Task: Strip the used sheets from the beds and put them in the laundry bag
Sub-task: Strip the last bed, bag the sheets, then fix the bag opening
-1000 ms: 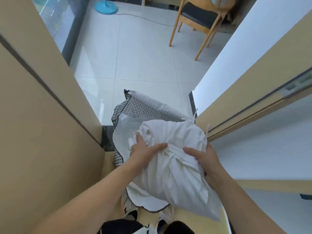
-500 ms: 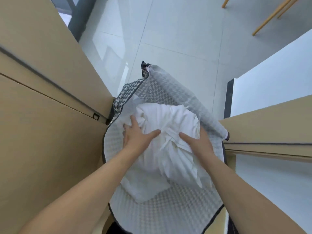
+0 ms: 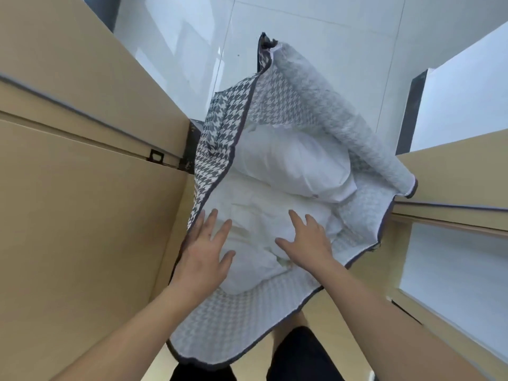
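**Sheets in the bag, hands letting go**

Inside the houndstooth laundry bag (image 3: 275, 111), the white sheets (image 3: 275, 188) lie bundled, filling its open mouth. Over the bundle's near part, the left hand (image 3: 203, 254) and right hand (image 3: 308, 240) show spread, straight fingers, gripping nothing. Loading looks done for this bundle; next would likely be pressing it deeper or fetching any remaining sheets.

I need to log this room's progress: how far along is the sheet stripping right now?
Done: a white bundle of sheets already lies inside the houndstooth laundry bag. In hand: the left hand and right hand, fingers spread, are on more crumpled white linen at the bag's mouth, gripping nothing. Left: the bag is open, and no bed shows fully, so remaining sheets can't be judged.
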The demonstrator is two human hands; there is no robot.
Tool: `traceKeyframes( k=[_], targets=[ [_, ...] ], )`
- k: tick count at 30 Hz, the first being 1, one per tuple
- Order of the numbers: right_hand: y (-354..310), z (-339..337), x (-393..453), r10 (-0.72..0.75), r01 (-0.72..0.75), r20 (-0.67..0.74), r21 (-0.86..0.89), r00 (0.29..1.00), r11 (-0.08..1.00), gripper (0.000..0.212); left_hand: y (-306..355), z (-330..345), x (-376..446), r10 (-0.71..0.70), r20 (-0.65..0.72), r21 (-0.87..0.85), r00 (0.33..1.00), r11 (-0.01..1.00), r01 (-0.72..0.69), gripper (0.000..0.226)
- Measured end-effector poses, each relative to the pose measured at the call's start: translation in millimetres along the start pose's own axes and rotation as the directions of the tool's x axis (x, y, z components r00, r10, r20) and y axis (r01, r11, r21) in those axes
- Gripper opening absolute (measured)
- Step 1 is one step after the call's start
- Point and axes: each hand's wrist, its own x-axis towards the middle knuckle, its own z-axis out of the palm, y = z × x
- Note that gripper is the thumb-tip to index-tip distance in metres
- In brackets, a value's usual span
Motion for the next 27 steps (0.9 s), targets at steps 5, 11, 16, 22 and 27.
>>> traceKeyframes(
  k=[5,11,16,22,27],
  targets=[
    [-4.9,-15.2,9.7,-0.048,0.046,-0.098,-0.03,0.994,0.999,0.078,0.6,-7.0,14.8,0.151,-0.096,0.114,0.984,0.984,-0.14,0.067],
    [16.7,-42.1,-26.6,0.042,-0.125,-0.533,-0.12,0.845,0.985,0.07,19.4,-41.2,28.9,0.276,-0.389,0.239,0.879,0.952,-0.193,0.064],
    [68.3,-62.8,-57.6,0.443,-0.296,-0.577,0.335,0.686,0.894,0.097,13.3,-74.9,36.4,-0.084,-0.325,0.166,0.942,0.975,0.145,0.106],
    [79.3,-52.4,-73.0,0.603,-0.185,-0.274,0.788,0.749,0.588,0.016,-15.5,-88.0,44.7,-0.455,-0.133,-0.114,0.88,0.889,0.443,0.014],
    [74.0,-41.4,-106.2,0.546,-0.194,-0.403,0.646,0.735,0.738,0.024,-27.4,-104.4,34.8,-0.545,0.001,-0.156,0.838,0.828,0.539,0.019]
  ],
)
